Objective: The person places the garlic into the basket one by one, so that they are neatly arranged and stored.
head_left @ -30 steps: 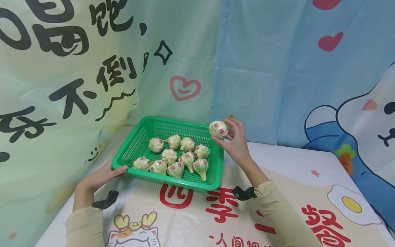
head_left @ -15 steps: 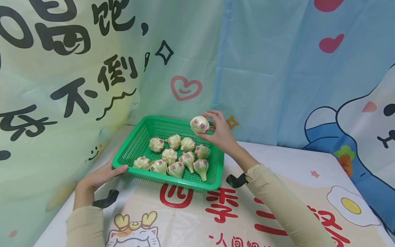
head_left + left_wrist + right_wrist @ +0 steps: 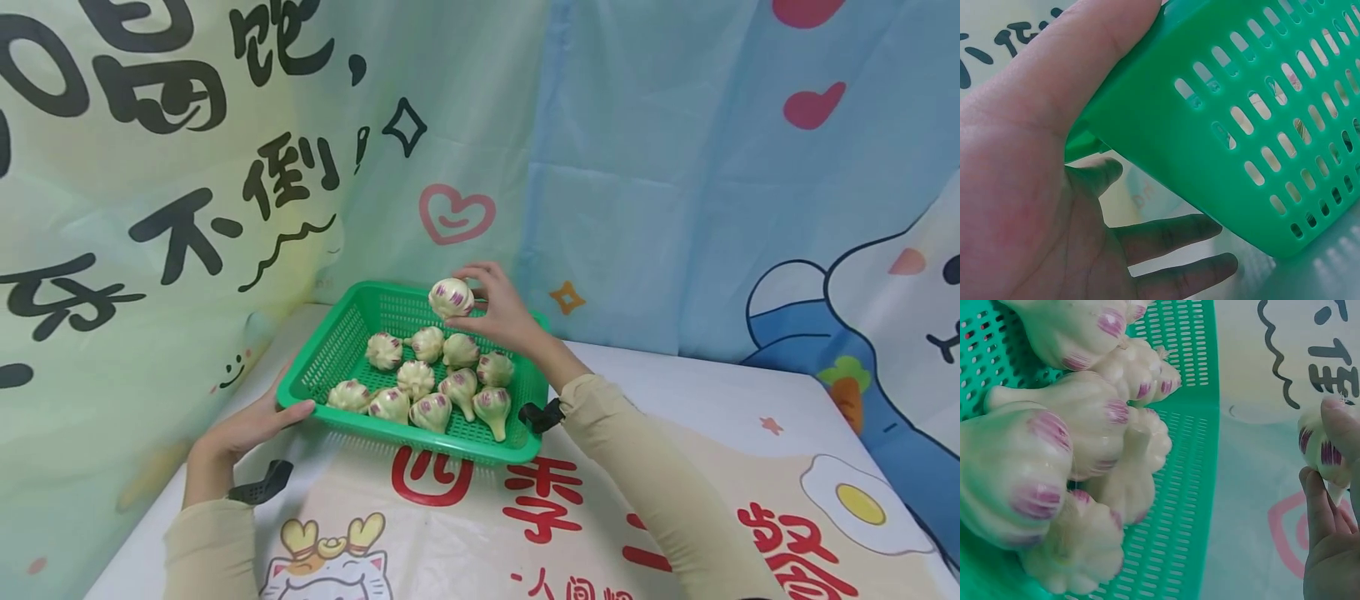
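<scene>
A green slotted plastic basket (image 3: 420, 438) holds several white garlic bulbs (image 3: 416, 379) with purple streaks. My left hand (image 3: 243, 431) grips the basket's near left corner. In the left wrist view, the thumb (image 3: 1094, 47) lies over the rim while the other fingers sit below and behind the corner. Above the far part of the basket, my right hand (image 3: 504, 310) pinches one garlic bulb (image 3: 451, 297) between thumb and fingers, apart from the others. The right wrist view has this held bulb (image 3: 1322, 447) at its right edge, its stem pointing down.
The basket stands on a table with a printed cloth (image 3: 465, 542). Behind and to the left hang printed curtains (image 3: 622, 208) close to the basket's far side. A dark camera mount is strapped to each wrist.
My right hand has carried the garlic bulb leftward, from beyond the basket's right rim to over its far middle. The left hand keeps its grip on the corner.
</scene>
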A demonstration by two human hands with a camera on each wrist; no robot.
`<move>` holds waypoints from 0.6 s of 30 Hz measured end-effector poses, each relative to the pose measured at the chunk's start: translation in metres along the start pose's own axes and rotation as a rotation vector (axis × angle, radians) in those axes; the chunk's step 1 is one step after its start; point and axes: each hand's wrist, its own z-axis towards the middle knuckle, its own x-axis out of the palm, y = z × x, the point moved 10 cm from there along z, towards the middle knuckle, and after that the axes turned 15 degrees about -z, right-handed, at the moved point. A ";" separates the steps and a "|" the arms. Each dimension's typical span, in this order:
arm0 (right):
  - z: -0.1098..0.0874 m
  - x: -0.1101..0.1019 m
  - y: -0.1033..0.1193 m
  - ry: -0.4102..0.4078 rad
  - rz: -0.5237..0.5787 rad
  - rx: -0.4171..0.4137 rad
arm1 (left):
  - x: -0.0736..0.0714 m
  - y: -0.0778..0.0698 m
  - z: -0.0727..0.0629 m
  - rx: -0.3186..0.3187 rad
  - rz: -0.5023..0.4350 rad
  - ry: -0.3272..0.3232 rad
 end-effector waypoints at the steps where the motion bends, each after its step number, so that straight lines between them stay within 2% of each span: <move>1: 0.001 0.002 -0.002 0.002 0.002 0.007 | 0.000 -0.001 0.000 0.004 -0.001 0.002; 9: 0.006 0.017 -0.015 0.038 0.037 0.041 | 0.001 -0.001 0.001 -0.003 -0.004 0.000; 18: 0.004 0.044 -0.025 0.138 -0.067 0.056 | 0.002 0.000 0.001 -0.004 -0.011 -0.004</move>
